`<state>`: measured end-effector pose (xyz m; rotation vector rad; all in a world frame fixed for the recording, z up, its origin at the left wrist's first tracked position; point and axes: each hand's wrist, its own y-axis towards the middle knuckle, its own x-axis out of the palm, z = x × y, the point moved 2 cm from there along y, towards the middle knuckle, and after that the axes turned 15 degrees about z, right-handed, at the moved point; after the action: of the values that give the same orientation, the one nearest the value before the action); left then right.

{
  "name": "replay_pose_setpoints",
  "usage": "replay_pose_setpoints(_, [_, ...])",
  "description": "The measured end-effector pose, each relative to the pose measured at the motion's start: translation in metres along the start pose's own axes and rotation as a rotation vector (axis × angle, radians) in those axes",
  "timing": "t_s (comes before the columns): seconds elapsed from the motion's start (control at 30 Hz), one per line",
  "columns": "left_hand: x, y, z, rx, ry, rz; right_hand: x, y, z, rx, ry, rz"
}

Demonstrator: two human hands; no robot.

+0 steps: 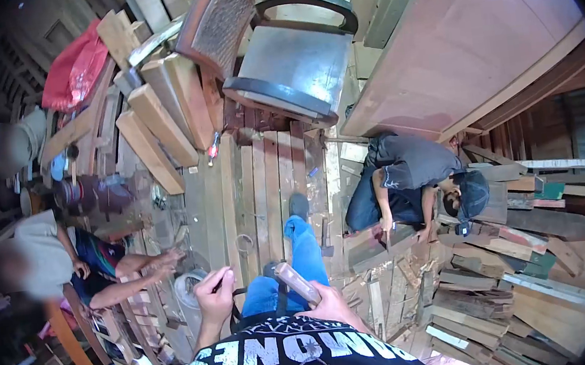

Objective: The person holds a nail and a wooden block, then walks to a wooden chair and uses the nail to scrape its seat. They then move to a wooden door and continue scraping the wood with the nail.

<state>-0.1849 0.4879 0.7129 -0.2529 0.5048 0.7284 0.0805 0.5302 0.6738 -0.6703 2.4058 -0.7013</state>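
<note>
Our right hand [331, 302] is closed around a flat phone-like object [297, 283], held above our blue-jeaned leg [305, 253]. Our left hand [214, 290] pinches a thin dark item [236, 292], too small to identify. Our black shirt [283, 356] bears white block letters, upside down and creased. Only "OWN" reads clearly, and the frame edge cuts off the rest.

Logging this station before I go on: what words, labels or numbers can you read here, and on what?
"ONES": the end of the large white capitals on the person's black T-shirt, seen upside down. The letters before it are creased and cannot be read with certainty.
No readable marking on the flat piece in the right hand.
Elsewhere: nothing readable.
</note>
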Motion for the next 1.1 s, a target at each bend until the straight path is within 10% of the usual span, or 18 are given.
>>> replay_pose_setpoints(0.57, [0.11, 0.166, 0.048, -0.04, -0.081, -0.088, -0.125, 0.078, -0.074, 0.091, 0.173, 0.475])
replay_pose_setpoints(0.83, [0.252, 0.343, -0.017, 0.331, 0.21, -0.291, -0.127, 0.148, -0.103, 0.403, 0.239, 0.886])
replay_pose_setpoints(1.1, [0.438, 0.468, -0.058, 0.485, 0.585, -0.343, -0.11, 0.169, -0.104, 0.74, 0.076, 0.763])
